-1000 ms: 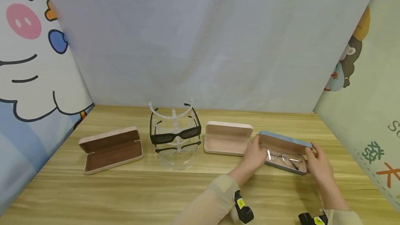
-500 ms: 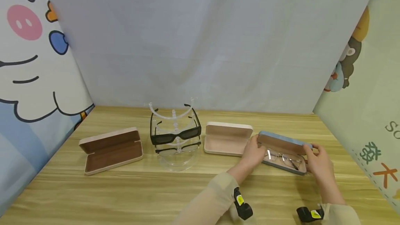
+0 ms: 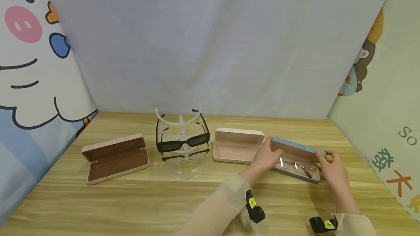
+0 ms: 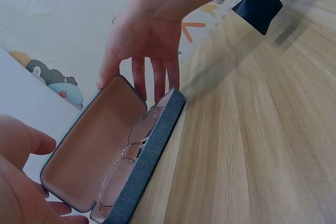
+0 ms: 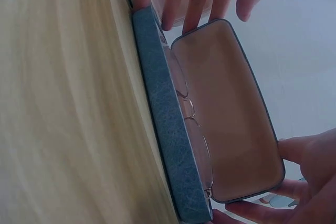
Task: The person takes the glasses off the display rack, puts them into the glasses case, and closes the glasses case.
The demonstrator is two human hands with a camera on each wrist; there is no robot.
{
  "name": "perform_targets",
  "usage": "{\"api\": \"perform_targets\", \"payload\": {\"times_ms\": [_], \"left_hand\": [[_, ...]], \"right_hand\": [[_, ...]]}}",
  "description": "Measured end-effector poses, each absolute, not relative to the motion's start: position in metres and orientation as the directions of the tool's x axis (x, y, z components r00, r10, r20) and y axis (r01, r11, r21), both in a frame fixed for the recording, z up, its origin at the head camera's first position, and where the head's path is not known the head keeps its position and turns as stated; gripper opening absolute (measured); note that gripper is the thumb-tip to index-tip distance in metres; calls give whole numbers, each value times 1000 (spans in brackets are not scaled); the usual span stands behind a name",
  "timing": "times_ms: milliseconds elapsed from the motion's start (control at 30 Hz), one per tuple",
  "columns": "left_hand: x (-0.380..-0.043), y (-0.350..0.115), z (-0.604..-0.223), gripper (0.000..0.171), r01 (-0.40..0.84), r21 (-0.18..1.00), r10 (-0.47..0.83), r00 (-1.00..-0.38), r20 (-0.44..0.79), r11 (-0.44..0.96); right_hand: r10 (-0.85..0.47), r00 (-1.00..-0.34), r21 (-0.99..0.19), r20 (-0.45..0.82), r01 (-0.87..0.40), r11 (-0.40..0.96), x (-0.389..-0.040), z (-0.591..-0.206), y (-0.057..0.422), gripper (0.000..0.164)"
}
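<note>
A blue glasses case (image 3: 296, 176) lies on the table at the right with its lid raised. Inside it rest thin metal-framed glasses (image 3: 293, 165), also visible in both wrist views. My left hand (image 3: 265, 156) is at the case's left end; its fingers touch that end, while the thumb stands apart from the lid (image 4: 89, 150). At the opposite end, my right hand (image 3: 336, 174) holds the lid's corner, thumb on its edge and fingers along the end of the case. The right wrist view shows the right hand (image 5: 312, 177) low at right.
Left of the blue case stands an open pink-lined glasses case (image 3: 237, 145). A clear display stand (image 3: 182, 121) bears black sunglasses (image 3: 183, 143) and dark-rimmed glasses (image 3: 187, 156). An open brown-lined case (image 3: 118, 161) lies at far left. A grey curtain (image 3: 210, 46) closes the back.
My left thumb has lifted slightly, and my right hand has shifted a little leftward along the lid's corner. The lid stays raised; the glasses remain in the case.
</note>
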State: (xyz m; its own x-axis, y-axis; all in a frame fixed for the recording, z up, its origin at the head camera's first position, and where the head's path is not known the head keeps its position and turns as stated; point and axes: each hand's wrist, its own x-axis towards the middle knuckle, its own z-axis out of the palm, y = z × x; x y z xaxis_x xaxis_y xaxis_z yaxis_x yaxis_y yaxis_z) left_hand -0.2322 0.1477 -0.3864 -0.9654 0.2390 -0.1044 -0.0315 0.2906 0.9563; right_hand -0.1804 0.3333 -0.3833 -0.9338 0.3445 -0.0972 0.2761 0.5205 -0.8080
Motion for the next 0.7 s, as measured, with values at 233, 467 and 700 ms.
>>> {"api": "perform_targets", "payload": {"times_ms": [233, 467, 700], "left_hand": [[-233, 150, -388, 64, -60, 955, 242, -961, -134, 291], [-233, 151, -388, 62, -46, 932, 217, -967, -131, 359], [-233, 152, -389, 52, -25, 927, 180, -979, -99, 375]], "right_hand": [[360, -928, -800, -96, 287, 527, -176, -384, 332, 76], [374, -924, -823, -81, 274, 497, -173, -388, 332, 72], [400, -915, -851, -55, 252, 461, -170, -395, 332, 67]]}}
